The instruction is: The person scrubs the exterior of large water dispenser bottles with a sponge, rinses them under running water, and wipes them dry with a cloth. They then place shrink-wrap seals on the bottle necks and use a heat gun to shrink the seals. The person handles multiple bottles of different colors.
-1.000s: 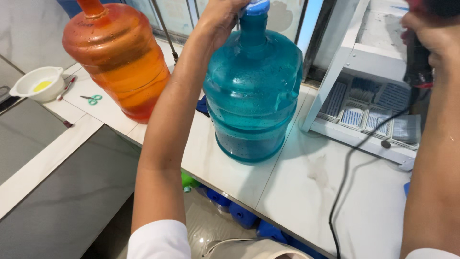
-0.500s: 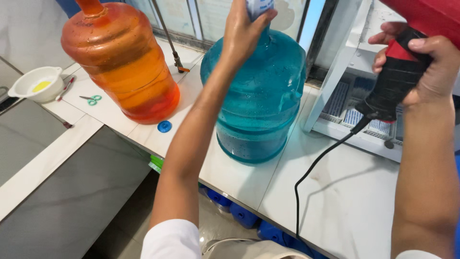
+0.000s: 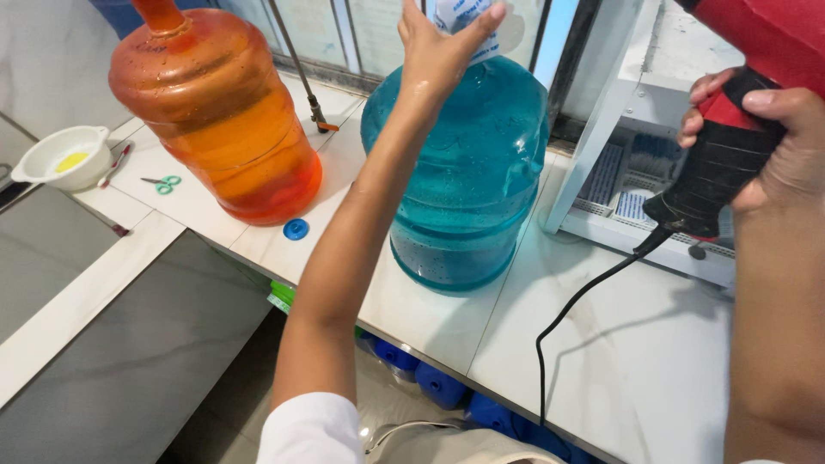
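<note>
A large teal water jug (image 3: pixel 468 180) stands upright on the white tiled counter (image 3: pixel 636 378). My left hand (image 3: pixel 443 47) reaches up to the jug's neck at the top edge and grips the pale plastic seal (image 3: pixel 468 26) on its cap. My right hand (image 3: pixel 756 137) holds the black handle of a red corded heat gun (image 3: pixel 730 129), raised to the right of the jug. Its black cord (image 3: pixel 567 318) trails down across the counter. An orange water jug (image 3: pixel 219 120) stands upright to the left.
A small blue cap (image 3: pixel 296 228) lies on the counter by the orange jug. Green-handled scissors (image 3: pixel 161 183) and a white bowl (image 3: pixel 62 158) with yellow liquid sit far left. A white rack (image 3: pixel 627 163) stands at the back right. Blue items show under the counter.
The view has shifted down and closer. My right hand with the heat gun has come further into view, nearer the teal jug. My left hand stays on the jug's top.
</note>
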Motion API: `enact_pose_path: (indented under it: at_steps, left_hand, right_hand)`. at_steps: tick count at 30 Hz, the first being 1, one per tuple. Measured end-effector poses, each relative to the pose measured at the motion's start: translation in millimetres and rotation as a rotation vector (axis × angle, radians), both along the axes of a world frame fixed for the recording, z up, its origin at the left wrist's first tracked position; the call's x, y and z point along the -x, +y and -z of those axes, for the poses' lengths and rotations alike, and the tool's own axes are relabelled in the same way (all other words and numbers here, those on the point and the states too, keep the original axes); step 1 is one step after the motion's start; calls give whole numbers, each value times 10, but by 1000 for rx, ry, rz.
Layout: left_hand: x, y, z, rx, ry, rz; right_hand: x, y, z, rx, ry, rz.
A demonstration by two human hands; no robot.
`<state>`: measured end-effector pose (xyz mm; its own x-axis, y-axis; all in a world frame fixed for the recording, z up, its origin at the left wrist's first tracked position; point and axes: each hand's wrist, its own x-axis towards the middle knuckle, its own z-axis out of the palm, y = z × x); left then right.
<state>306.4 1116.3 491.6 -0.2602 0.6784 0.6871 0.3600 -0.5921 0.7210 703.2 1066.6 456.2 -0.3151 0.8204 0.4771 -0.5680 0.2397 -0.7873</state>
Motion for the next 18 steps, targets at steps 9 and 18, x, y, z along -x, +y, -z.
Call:
enact_pose_path:
  at_steps: [9, 18]
  left_hand:
    - [349, 184, 27, -21, 45, 561]
    - [51, 249, 161, -20, 36, -39]
  right_hand:
    - [-112, -104, -105, 16, -88, 55]
    - [525, -848, -719, 53, -430, 249]
